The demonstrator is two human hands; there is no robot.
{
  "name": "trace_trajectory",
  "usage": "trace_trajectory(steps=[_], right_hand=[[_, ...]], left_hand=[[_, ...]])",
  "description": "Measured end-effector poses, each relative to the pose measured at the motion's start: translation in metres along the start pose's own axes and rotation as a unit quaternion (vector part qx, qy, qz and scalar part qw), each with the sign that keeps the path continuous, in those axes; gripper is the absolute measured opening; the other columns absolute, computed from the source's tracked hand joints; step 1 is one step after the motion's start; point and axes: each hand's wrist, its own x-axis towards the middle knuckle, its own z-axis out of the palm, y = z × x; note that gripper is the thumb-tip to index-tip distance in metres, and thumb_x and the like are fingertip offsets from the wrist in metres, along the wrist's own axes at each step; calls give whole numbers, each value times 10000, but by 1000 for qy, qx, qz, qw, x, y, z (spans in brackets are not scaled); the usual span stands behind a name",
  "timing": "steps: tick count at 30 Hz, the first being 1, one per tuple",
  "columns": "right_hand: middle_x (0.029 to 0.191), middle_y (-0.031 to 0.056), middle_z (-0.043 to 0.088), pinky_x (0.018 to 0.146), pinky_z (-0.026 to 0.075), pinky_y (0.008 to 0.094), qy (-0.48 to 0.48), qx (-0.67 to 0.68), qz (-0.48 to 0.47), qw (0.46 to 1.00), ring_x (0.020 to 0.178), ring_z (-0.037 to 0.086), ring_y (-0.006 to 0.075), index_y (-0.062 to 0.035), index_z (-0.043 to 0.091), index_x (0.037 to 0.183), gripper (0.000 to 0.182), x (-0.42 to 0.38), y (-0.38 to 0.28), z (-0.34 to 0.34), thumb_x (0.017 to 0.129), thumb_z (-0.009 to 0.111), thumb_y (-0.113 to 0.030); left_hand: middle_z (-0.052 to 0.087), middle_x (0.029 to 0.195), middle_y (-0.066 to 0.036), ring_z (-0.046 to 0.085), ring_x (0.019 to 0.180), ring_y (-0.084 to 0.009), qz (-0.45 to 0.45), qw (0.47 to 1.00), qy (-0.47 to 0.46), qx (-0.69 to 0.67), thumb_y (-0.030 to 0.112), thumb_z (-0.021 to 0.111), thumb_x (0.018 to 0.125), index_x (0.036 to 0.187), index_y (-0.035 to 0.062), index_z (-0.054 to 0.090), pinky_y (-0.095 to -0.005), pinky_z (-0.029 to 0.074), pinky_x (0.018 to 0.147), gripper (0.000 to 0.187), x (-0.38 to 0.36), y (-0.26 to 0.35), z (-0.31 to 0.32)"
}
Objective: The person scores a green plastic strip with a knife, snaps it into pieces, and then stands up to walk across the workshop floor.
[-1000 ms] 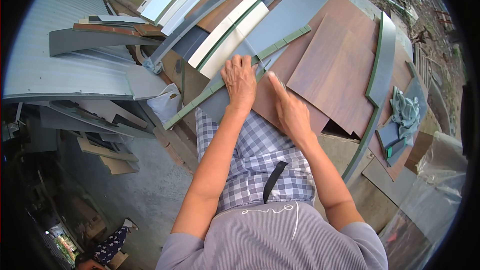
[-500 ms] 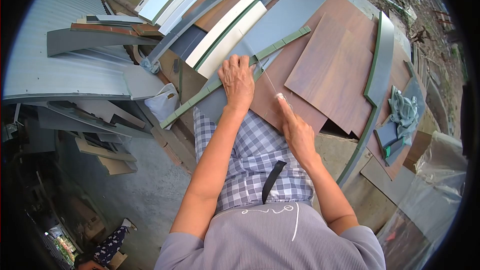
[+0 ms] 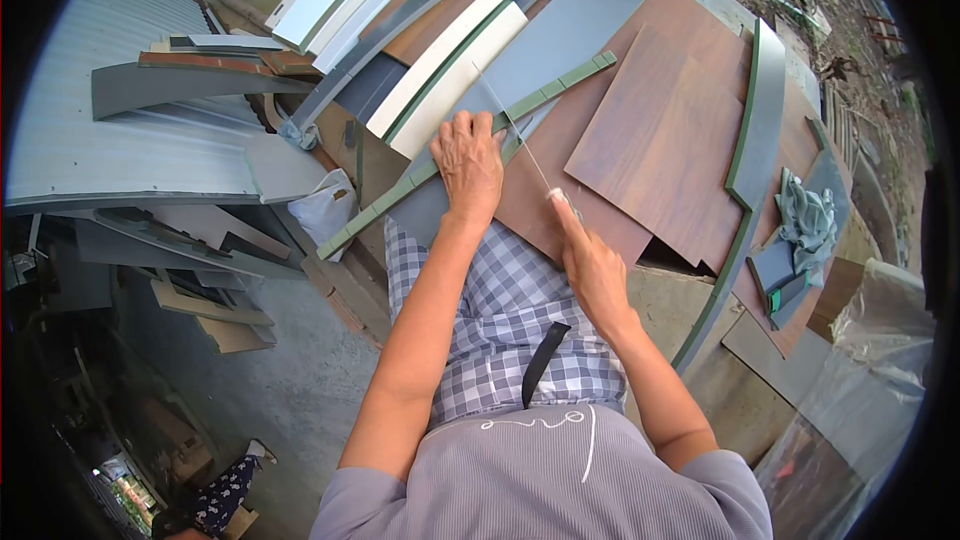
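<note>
— Hands?
— Left hand [image 3: 468, 162] presses flat, fingers spread, on the long green-edged grey strip [image 3: 470, 145] crossing the brown wood-grain board [image 3: 660, 140].
— Right hand [image 3: 590, 260]?
— Fingers pinched shut on a thin white thread [image 3: 520, 140] over that strip.

Crumpled rag [image 3: 808, 217] on boards, white bag [image 3: 325, 208]

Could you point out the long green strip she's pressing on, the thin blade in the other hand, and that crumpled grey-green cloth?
green strip [image 3: 560, 83]: head view, on its bare upper stretch.
thin blade [image 3: 515, 135]: head view, mid-length of the blade.
crumpled cloth [image 3: 808, 220]: head view, middle of the bundle, at right.
</note>
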Motion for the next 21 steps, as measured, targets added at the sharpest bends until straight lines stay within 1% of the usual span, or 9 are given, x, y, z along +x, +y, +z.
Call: trace_trajectory(steps=[4, 6, 8, 11, 12, 15, 17, 20, 21], right_hand=[[787, 154, 614, 556, 524, 472, -7, -19, 8, 1000, 653, 641, 360, -316, 370, 1433, 718, 0, -3, 2, 813, 557, -6], [826, 161, 630, 548, 527, 466, -4, -21, -9, 1000, 664, 647, 357, -315, 361, 1435, 691, 23, -7, 11, 832, 545, -32], [822, 180, 638, 541, 529, 467, 29, 15, -31, 999, 665, 653, 360, -305, 359, 1432, 648, 52, -13, 17, 854, 516, -55], [804, 187, 646, 539, 529, 475, 32, -15, -24, 999, 653, 651, 373, -296, 363, 1425, 624, 81, -24, 21, 862, 490, -60], [772, 176, 648, 534, 529, 474, 48, -6, -25, 999, 633, 649, 374, -292, 369, 1420, 622, 81, -24, 22, 860, 488, -51], [791, 162, 649, 524, 529, 469, 22, -40, -24, 999, 627, 649, 365, -296, 373, 1421, 635, 56, -13, 13, 854, 514, -48], [796, 153, 641, 508, 528, 460, 8, -24, -15, 1000, 627, 651, 355, -309, 377, 1423, 666, 20, -3, 5, 839, 538, -32], [816, 147, 639, 493, 528, 450, -12, -27, 3, 1000, 632, 653, 348, -328, 380, 1424, 701, -5, 2, -3, 821, 551, -13], [816, 145, 639, 497, 531, 447, 4, -33, -4, 999, 642, 657, 345, -342, 376, 1423, 706, -4, 2, 0, 821, 543, -13]], left_hand=[[536, 990, -91, 519, 979, -305, -7, 1000, -13, -5, 135, 664, 831, 1007, 77, 560, -450, 393, 839, 213, 1, 0, -1], [544, 994, -96, 521, 984, -310, -9, 1000, -18, -2, 138, 663, 829, 1013, 77, 561, -456, 395, 843, 219, 1, 0, -3], [541, 982, -94, 521, 968, -303, -1, 1000, -6, 10, 127, 661, 823, 986, 80, 554, -450, 394, 847, 201, 3, -1, -3], [543, 971, -95, 527, 952, -297, 3, 999, 1, 37, 123, 655, 821, 965, 82, 553, -449, 394, 855, 181, 2, -3, 0], [542, 966, -95, 527, 946, -295, 2, 999, 6, 39, 123, 656, 822, 969, 83, 555, -449, 395, 854, 182, 1, -3, 3], [534, 962, -92, 523, 942, -292, -4, 1000, 7, 21, 121, 661, 825, 970, 84, 552, -450, 394, 853, 185, 1, 2, -1], [529, 960, -92, 521, 942, -293, -7, 1000, 5, 14, 119, 664, 825, 969, 82, 549, -450, 393, 856, 188, 1, 0, -2], [521, 959, -91, 519, 945, -296, -6, 1000, 0, 8, 116, 668, 823, 966, 79, 543, -451, 391, 862, 193, 1, 1, -2], [519, 960, -90, 519, 948, -296, -3, 1000, -1, 14, 115, 670, 821, 963, 77, 540, -452, 390, 866, 196, 1, 1, -2]])
